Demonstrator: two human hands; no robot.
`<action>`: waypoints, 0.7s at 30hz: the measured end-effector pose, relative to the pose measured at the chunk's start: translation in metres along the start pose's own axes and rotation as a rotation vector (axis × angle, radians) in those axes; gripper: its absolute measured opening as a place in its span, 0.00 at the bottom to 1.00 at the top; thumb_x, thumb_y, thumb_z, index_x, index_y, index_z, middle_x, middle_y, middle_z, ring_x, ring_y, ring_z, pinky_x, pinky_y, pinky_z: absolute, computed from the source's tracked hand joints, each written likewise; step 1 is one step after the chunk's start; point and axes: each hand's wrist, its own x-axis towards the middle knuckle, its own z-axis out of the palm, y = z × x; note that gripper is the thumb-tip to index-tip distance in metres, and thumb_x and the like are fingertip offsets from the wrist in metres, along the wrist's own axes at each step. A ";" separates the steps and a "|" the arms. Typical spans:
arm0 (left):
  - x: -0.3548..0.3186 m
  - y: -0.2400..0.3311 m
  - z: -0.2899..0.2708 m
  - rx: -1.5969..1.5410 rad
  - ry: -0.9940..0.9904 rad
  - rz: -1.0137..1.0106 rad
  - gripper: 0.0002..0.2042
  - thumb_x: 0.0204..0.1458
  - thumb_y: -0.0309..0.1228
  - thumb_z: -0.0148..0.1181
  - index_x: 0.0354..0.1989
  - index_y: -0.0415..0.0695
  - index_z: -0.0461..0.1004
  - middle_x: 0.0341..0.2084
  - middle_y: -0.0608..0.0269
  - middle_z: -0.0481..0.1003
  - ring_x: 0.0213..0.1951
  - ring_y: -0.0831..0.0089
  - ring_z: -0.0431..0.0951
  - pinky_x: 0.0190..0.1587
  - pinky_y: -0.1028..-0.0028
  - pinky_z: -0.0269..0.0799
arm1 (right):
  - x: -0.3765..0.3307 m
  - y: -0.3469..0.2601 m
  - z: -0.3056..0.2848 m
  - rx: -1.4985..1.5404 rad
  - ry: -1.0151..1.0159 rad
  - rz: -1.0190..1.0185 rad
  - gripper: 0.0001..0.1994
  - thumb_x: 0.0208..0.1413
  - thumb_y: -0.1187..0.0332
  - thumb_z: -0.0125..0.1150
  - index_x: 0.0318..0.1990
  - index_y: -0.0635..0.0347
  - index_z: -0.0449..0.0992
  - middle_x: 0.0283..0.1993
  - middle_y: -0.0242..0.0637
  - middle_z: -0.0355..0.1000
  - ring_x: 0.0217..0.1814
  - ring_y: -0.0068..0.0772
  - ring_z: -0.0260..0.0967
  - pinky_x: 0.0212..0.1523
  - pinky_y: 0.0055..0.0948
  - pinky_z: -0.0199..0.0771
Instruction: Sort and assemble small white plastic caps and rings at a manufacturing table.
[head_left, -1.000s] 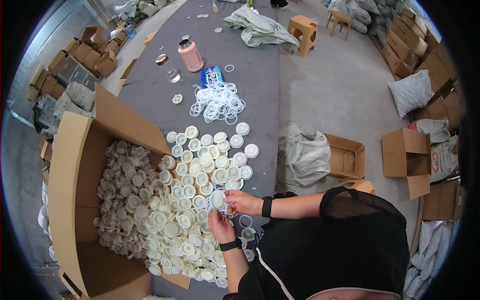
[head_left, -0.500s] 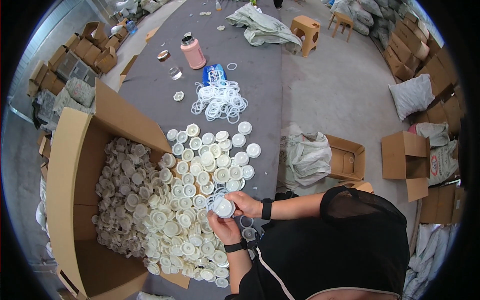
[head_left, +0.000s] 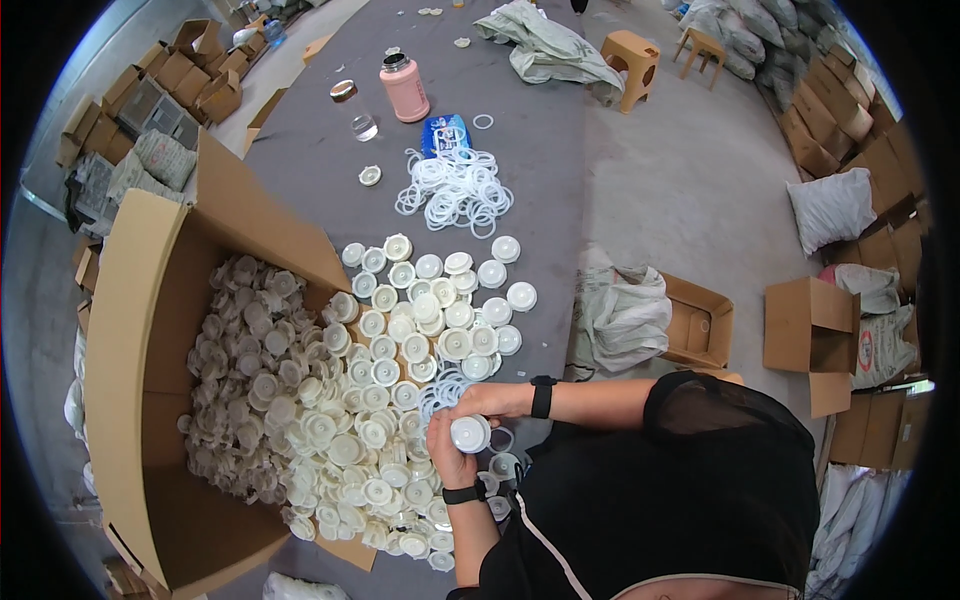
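A round white plastic cap (head_left: 470,434) is gripped in my left hand (head_left: 452,455), its flat face turned up. My right hand (head_left: 492,402) lies just above the cap, fingers bent together beside a small heap of thin translucent rings (head_left: 442,393). Whether those fingers pinch a ring is hidden. Under and beyond both hands spread many white caps (head_left: 375,435), spilling out of a tipped cardboard box (head_left: 150,400). A single ring (head_left: 502,440) and a few caps (head_left: 503,466) lie close to my body.
A larger pile of white rings (head_left: 460,190) lies farther along the grey-covered table (head_left: 300,150), by a blue packet (head_left: 443,134). A pink bottle (head_left: 404,90) and a clear bottle (head_left: 355,112) stand behind. Right of the table are a stool (head_left: 630,65) and a cardboard box (head_left: 697,320).
My right hand's fingers have shifted off the cap toward the ring heap. My left hand still holds the cap, now slightly nearer my body. The whole view has shifted a little.
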 end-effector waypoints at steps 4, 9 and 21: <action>0.025 0.009 -0.033 0.434 0.047 0.089 0.07 0.50 0.30 0.49 0.33 0.40 0.65 0.24 0.65 0.70 0.27 0.80 0.69 0.30 0.82 0.65 | 0.006 -0.007 -0.012 -0.126 0.146 0.035 0.16 0.50 0.58 0.49 0.17 0.57 0.68 0.11 0.25 0.59 0.10 0.15 0.53 0.10 0.15 0.51; 0.057 0.042 -0.084 1.590 0.384 0.937 0.17 0.40 0.28 0.56 0.40 0.38 0.64 0.27 0.51 0.70 0.30 0.57 0.70 0.36 0.66 0.66 | 0.017 -0.021 -0.079 0.194 0.626 -0.274 0.16 0.49 0.55 0.49 0.28 0.60 0.70 0.20 0.31 0.66 0.13 0.19 0.59 0.13 0.19 0.57; 0.064 0.016 -0.081 0.900 0.310 0.490 0.08 0.43 0.26 0.49 0.32 0.37 0.68 0.24 0.61 0.70 0.26 0.71 0.68 0.31 0.76 0.64 | 0.047 0.014 -0.027 0.060 0.448 -0.196 0.18 0.48 0.61 0.50 0.44 0.63 0.63 0.30 0.33 0.66 0.23 0.21 0.65 0.21 0.18 0.65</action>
